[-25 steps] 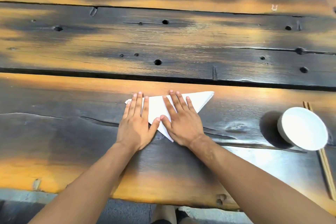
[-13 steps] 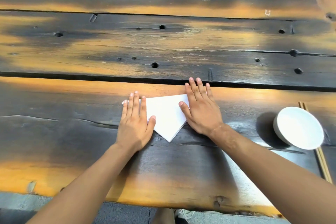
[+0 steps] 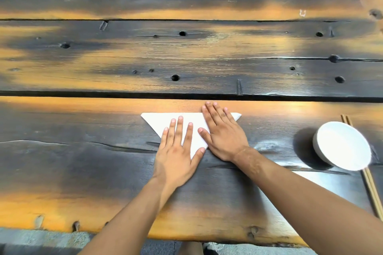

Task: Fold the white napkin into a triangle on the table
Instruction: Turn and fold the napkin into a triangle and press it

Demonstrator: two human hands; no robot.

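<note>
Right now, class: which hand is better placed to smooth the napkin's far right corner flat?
The right hand. It lies flat on the white napkin beside that corner; the left hand presses near the bottom point.

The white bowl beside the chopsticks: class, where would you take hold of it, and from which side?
Judging from its pose, grip the white bowl at its near-left rim, coming from the left with the right hand. It sits tilted, its opening facing up and toward the viewer, and the chopsticks lie close along its right.
</note>
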